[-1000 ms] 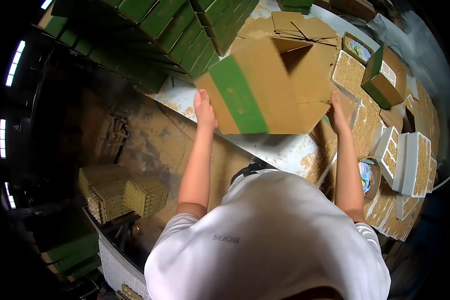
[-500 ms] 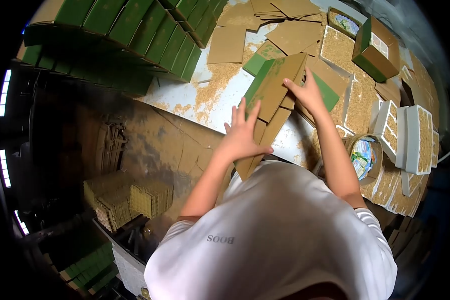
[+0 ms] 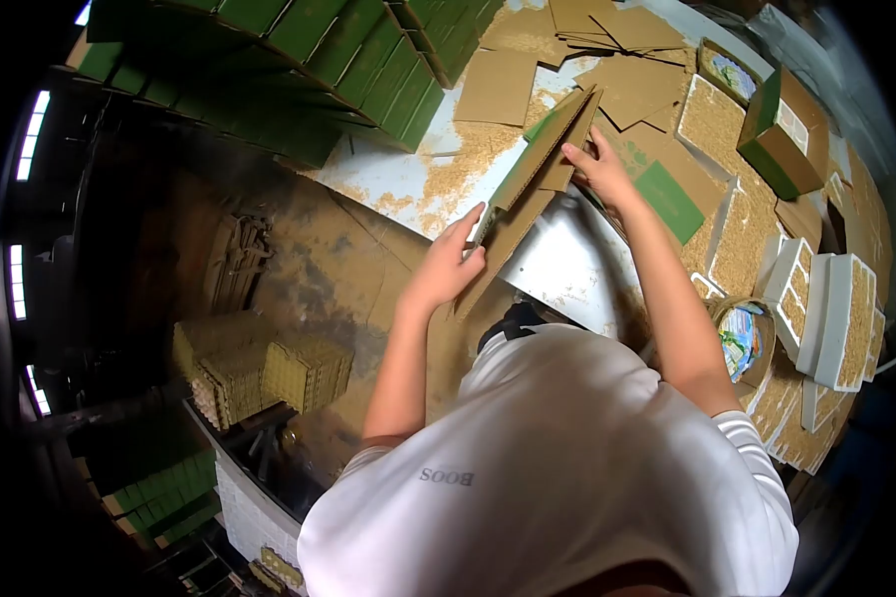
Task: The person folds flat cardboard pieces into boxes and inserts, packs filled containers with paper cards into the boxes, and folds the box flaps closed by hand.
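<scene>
A partly folded cardboard box [image 3: 513,234], brown with a green outer side, is tilted in front of me over the table's near edge. Two of its panels stand apart, with a narrow gap between them. My left hand [image 3: 446,267] holds its lower left edge, thumb and fingers close together there. My right hand [image 3: 604,174] grips the upper right side, thumb on the near face and the other fingers partly hidden behind the board. Beneath my right forearm lies a flat brown and green carton [image 3: 672,199].
Green boxes [image 3: 353,50] are stacked at the upper left. Flat cardboard sheets [image 3: 498,88] and sawdust lie on the white table [image 3: 567,254]. To the right are sawdust-filled white foam trays [image 3: 712,119], an upright box [image 3: 786,134] and a round container [image 3: 745,338] of colourful packets.
The cardboard box has turned more edge-on, and its panels have opened apart. My left hand has shifted from its broad face to its edge. The view has swung slightly left.
</scene>
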{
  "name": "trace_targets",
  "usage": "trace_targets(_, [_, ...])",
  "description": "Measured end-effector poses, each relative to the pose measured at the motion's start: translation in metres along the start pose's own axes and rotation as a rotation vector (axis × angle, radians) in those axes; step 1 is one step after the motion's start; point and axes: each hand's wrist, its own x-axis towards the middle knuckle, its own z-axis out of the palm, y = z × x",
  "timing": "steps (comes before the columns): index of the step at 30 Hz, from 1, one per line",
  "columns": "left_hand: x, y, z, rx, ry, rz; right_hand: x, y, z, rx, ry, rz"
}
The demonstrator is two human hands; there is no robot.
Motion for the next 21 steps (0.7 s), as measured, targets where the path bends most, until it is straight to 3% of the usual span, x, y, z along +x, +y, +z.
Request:
trace_targets(1, [-0.001,0.005,-0.007,0.132,0.102,0.052,0.005,-0.002,0.005,-0.189,0.046,-0.102])
trace_targets(2, [0.001,-0.003,-0.013,0.137,0.199,0.049,-0.002,-0.005,0.006,-0.101,0.020,-0.220])
trace_targets(4, [0.010,-0.003,-0.026,-0.011,0.388,-0.068,0.008,-0.004,0.000,-0.568,0.148,-0.324])
trace_targets(6, [0.036,-0.031,-0.020,-0.069,0.735,-0.109,-0.025,-0.048,0.022,-0.988,0.104,-0.265])
trace_targets(7, [0.046,-0.025,-0.015,0.059,0.838,-0.146,-0.043,-0.061,0.035,-1.198,0.079,-0.226])
trace_targets(8, [0.055,-0.014,-0.010,0.189,0.935,-0.186,-0.048,-0.054,0.043,-1.197,0.003,-0.172])
trace_targets(10, [0.075,0.005,-0.008,-0.054,0.913,-0.216,-0.038,-0.005,0.055,-1.405,-0.027,-0.226])
trace_targets(11, [0.083,0.003,-0.001,0.031,0.841,-0.123,-0.050,-0.032,0.074,-1.419,-0.191,0.031])
trace_targets(14, [0.098,-0.030,0.021,0.347,0.451,0.117,-0.026,-0.018,0.073,-1.548,-0.353,0.163])
trace_targets(15, [0.094,-0.039,0.025,0.576,0.081,-0.031,-0.019,-0.019,0.068,-1.514,-0.417,0.152])
trace_targets(18, [0.100,-0.014,0.002,0.894,-0.439,-0.146,-0.008,-0.025,0.051,-1.530,-0.478,0.030])
trace_targets(21, [0.130,-0.038,-0.031,0.520,-0.554,-0.135,0.000,-0.029,0.040,-1.666,-0.414,-0.311])
